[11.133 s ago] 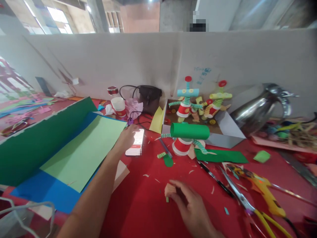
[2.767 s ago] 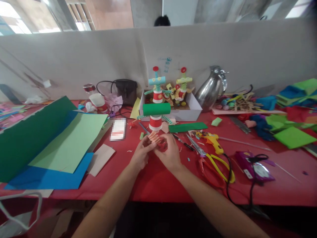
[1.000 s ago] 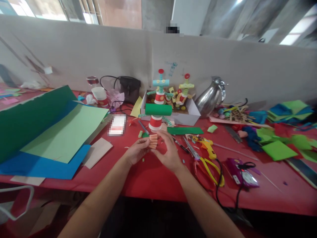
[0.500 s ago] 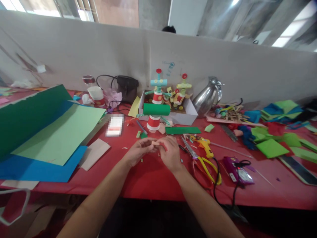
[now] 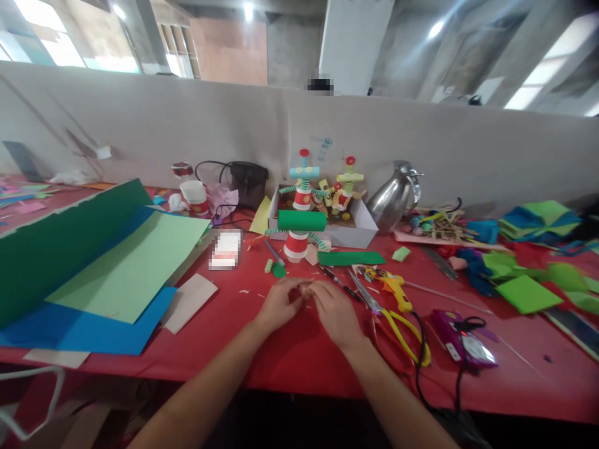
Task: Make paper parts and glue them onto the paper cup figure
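My left hand (image 5: 279,304) and my right hand (image 5: 337,313) meet at the fingertips just above the red table. Both are closed in a pinch around a small piece of peach paper (image 5: 306,290), mostly hidden by the fingers. Beyond them stands a paper-cup figure (image 5: 296,244) with a green tube across its top and folded green paper arms. Beside its base lie a green paper disc (image 5: 279,270) and a dark green strip (image 5: 350,258). A black marker (image 5: 340,285) and yellow-handled scissors (image 5: 369,296) rest right of my right hand.
Behind the figure, a white box (image 5: 358,236) holds similar cup figures. A steel jug (image 5: 390,198) leans near it. To the right are a yellow glue gun (image 5: 397,292) and a purple corded box (image 5: 461,340). Large coloured sheets (image 5: 131,265) cover the left side.
The view has tilted upward and shifted slightly left, so the table's things appear lower and farther right. My hands stay together at the fingertips, with the paper piece now more hidden.
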`<state>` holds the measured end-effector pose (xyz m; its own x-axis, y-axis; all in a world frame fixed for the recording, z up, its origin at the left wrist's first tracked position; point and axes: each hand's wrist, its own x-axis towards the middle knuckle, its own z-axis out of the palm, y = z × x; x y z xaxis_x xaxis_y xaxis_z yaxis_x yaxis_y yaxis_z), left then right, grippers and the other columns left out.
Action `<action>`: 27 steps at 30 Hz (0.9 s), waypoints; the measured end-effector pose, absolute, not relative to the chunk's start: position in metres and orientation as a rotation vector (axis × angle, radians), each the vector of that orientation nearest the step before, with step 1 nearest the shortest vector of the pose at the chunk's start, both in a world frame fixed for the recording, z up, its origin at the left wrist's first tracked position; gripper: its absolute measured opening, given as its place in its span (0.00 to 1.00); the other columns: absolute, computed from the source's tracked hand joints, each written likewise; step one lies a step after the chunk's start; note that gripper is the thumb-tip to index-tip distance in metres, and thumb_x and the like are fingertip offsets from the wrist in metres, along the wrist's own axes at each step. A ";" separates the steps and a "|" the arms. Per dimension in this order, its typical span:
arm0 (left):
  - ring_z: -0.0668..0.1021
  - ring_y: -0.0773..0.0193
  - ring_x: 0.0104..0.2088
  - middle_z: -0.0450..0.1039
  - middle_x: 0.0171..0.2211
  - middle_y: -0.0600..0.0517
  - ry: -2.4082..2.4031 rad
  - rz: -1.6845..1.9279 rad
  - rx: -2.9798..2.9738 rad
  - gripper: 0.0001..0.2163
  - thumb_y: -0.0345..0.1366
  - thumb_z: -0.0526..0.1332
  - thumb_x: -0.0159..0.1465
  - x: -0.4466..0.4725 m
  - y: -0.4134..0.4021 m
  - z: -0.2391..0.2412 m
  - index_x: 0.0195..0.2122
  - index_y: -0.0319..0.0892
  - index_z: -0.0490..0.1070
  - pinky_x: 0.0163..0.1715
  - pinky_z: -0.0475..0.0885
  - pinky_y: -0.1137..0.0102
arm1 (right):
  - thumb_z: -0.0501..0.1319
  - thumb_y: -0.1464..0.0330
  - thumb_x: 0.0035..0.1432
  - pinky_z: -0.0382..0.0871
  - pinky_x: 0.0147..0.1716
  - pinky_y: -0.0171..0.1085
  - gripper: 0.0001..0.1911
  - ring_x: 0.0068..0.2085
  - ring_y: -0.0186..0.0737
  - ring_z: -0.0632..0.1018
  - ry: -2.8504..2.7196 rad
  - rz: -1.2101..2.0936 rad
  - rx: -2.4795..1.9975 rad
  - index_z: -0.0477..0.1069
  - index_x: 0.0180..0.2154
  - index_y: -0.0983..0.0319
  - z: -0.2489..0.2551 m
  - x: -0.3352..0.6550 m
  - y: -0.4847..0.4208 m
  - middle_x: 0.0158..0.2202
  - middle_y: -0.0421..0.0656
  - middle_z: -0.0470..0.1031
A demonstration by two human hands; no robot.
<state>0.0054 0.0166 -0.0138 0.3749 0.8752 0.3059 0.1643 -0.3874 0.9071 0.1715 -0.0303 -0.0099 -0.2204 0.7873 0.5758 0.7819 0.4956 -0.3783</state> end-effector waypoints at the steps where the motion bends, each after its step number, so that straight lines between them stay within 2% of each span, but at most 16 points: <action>1: 0.76 0.52 0.46 0.79 0.43 0.47 0.906 1.074 1.832 0.16 0.29 0.66 0.54 0.007 0.016 -0.015 0.44 0.48 0.79 0.52 0.67 0.56 | 0.53 0.79 0.63 0.73 0.46 0.43 0.15 0.46 0.44 0.78 -2.039 -0.016 -1.320 0.74 0.45 0.61 -0.011 0.173 -0.033 0.45 0.48 0.78; 7: 0.77 0.53 0.41 0.80 0.39 0.48 0.964 0.989 1.933 0.16 0.28 0.66 0.54 0.012 0.008 -0.017 0.43 0.49 0.79 0.48 0.68 0.57 | 0.51 0.83 0.57 0.73 0.49 0.45 0.26 0.49 0.46 0.78 -2.159 -0.056 -1.410 0.71 0.53 0.59 -0.014 0.180 -0.052 0.50 0.48 0.77; 11: 0.76 0.53 0.45 0.79 0.43 0.47 1.013 1.071 2.022 0.13 0.34 0.65 0.59 0.005 0.006 0.002 0.45 0.50 0.78 0.51 0.67 0.58 | 0.52 0.80 0.60 0.73 0.49 0.44 0.25 0.51 0.46 0.77 -2.096 -0.066 -1.392 0.69 0.56 0.59 -0.011 0.190 -0.068 0.52 0.48 0.76; 14: 0.74 0.53 0.48 0.77 0.44 0.47 1.220 1.362 2.066 0.11 0.38 0.61 0.63 -0.009 0.026 0.034 0.45 0.49 0.77 0.54 0.64 0.57 | 0.54 0.73 0.64 0.74 0.40 0.41 0.12 0.41 0.45 0.80 -1.948 -0.113 -1.396 0.73 0.47 0.60 -0.009 0.200 -0.080 0.42 0.47 0.80; 16: 0.70 0.49 0.55 0.74 0.50 0.45 1.356 1.444 2.153 0.17 0.39 0.65 0.60 -0.018 0.050 0.057 0.51 0.48 0.74 0.58 0.59 0.55 | 0.57 0.70 0.65 0.72 0.34 0.39 0.06 0.33 0.42 0.80 -1.858 -0.108 -1.384 0.73 0.38 0.60 -0.008 0.207 -0.088 0.33 0.43 0.80; 19: 0.63 0.45 0.62 0.66 0.59 0.43 1.360 1.282 2.338 0.34 0.38 0.72 0.50 -0.024 0.090 0.081 0.60 0.48 0.66 0.62 0.53 0.52 | 0.58 0.68 0.65 0.69 0.31 0.36 0.05 0.30 0.39 0.79 -1.777 -0.117 -1.339 0.72 0.35 0.59 -0.007 0.216 -0.100 0.30 0.40 0.79; 22: 0.63 0.41 0.63 0.63 0.62 0.41 1.386 1.063 2.387 0.43 0.39 0.75 0.44 -0.020 0.120 0.090 0.63 0.48 0.62 0.60 0.55 0.49 | 0.57 0.68 0.66 0.66 0.27 0.35 0.09 0.26 0.37 0.78 -1.773 -0.111 -1.337 0.71 0.33 0.59 -0.006 0.222 -0.113 0.26 0.40 0.77; 25: 0.68 0.44 0.58 0.68 0.58 0.43 1.360 1.021 2.350 0.37 0.38 0.73 0.46 -0.013 0.136 0.093 0.60 0.47 0.65 0.57 0.61 0.52 | 0.55 0.68 0.67 0.63 0.24 0.36 0.14 0.22 0.36 0.74 -1.773 -0.073 -1.402 0.70 0.28 0.58 -0.007 0.226 -0.123 0.21 0.39 0.73; 27: 0.73 0.49 0.54 0.73 0.52 0.45 1.330 1.123 2.285 0.29 0.37 0.71 0.50 -0.013 0.138 0.095 0.55 0.45 0.69 0.55 0.64 0.56 | 0.56 0.68 0.66 0.66 0.26 0.35 0.11 0.24 0.37 0.76 -1.736 -0.049 -1.422 0.71 0.30 0.59 -0.009 0.227 -0.126 0.24 0.40 0.75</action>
<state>-0.0132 0.1378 0.0950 0.2789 0.8272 0.4877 0.6196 -0.5430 0.5667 0.2267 -0.1259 -0.0095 0.0282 0.7785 0.6270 0.8126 0.3474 -0.4679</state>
